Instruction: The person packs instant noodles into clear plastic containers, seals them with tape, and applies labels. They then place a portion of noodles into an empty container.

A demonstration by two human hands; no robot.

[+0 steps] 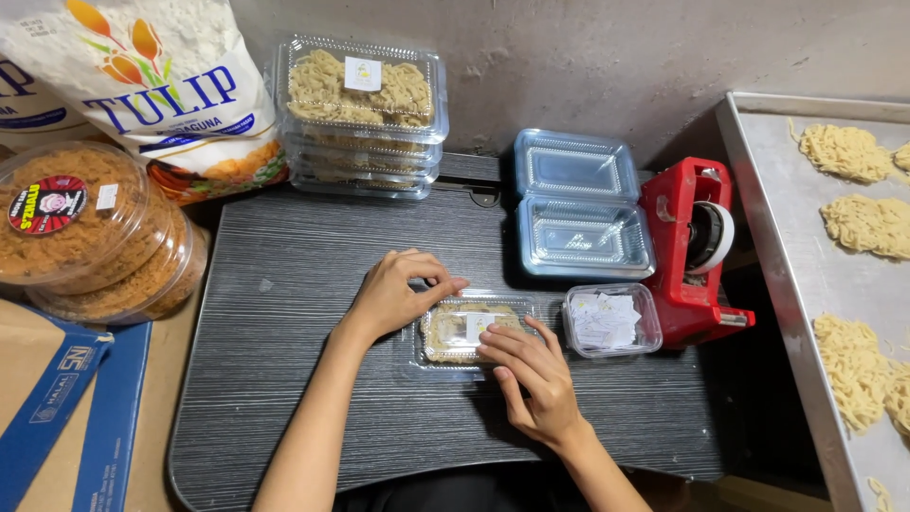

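Far left: round clear tubs (81,232) of brown shredded filling, stacked and tilted, beside a white flour bag (152,85) leaning on the wall.
Far centre: stack of closed clear boxes (365,114) full of pale noodles, a small label on the top lid.
Left hand (398,294): forearm angled in from the near edge, wrist bent, fingers curled and narrow, tips pinched together at the far left corner of the noodle box (469,330).
Noodle box: small clear clamshell, lid down, pale dry noodles inside, white label on the lid; flat on the dark grey table (284,379), mid-table, just near of centre.
Right hand (533,374): palm down, fingers straight and close together, tips pressing on the lid's label and near right edge.
Right of the box: small clear tub of paper labels (611,320), just beside it.
Farther back: empty open clamshell (580,204).
Right: red tape dispenser (697,251), touching the label tub.
Far right: metal tray (777,256) bearing noodle nests.
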